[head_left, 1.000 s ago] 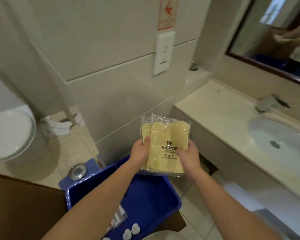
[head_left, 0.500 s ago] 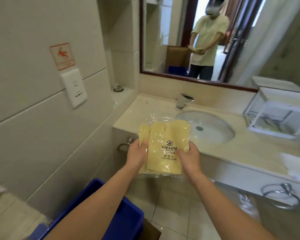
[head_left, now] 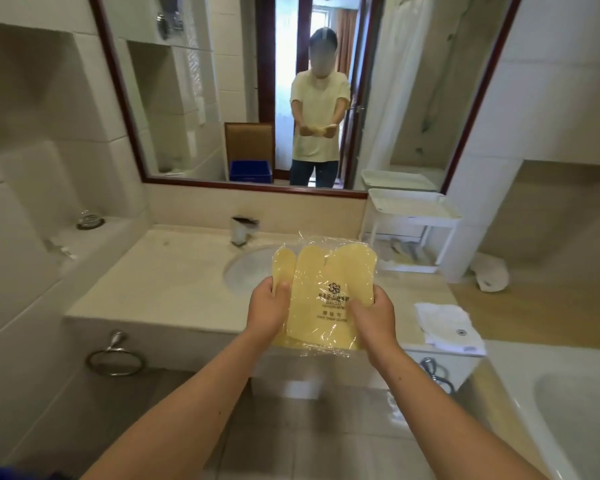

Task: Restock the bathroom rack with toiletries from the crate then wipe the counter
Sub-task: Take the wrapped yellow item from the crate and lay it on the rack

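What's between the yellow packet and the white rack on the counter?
Nothing visible. Left hand and right hand hold the packet near the sink; the rack stands right of it on the counter, open air between. The folded towel lies nearer, off that line.

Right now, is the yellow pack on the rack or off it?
Off it: left hand and right hand grip the yellow pack, well clear of the rack.

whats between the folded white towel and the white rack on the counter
Nothing; in the head view only bare counter runs from the folded white towel to the white rack.
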`<move>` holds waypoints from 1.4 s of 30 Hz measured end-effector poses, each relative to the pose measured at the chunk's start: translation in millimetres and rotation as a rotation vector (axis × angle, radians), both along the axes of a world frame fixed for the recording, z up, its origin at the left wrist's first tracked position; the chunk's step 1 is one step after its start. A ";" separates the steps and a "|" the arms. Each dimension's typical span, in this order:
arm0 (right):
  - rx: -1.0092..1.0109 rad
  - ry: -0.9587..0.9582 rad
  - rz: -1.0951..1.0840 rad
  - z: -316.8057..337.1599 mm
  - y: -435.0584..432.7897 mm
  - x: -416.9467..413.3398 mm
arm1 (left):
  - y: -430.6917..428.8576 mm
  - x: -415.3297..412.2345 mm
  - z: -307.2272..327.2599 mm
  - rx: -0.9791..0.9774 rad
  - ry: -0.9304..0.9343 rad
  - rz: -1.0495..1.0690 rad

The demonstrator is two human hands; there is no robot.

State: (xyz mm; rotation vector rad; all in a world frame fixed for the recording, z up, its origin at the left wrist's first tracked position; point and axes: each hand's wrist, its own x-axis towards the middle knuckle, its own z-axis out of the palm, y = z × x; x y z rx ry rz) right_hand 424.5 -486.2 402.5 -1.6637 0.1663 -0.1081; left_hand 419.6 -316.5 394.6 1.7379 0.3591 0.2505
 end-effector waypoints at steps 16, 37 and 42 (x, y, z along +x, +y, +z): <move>0.014 0.047 -0.049 11.4 -146.9 136.4 | -149.9 159.5 11.2 -0.077 0.040 -0.121; -0.039 0.149 -0.149 37.8 -197.4 434.4 | -203.3 467.3 34.1 -0.204 0.107 -0.336; -0.110 0.099 -0.115 38.1 -206.3 494.9 | -207.5 522.4 34.3 -0.219 0.120 -0.285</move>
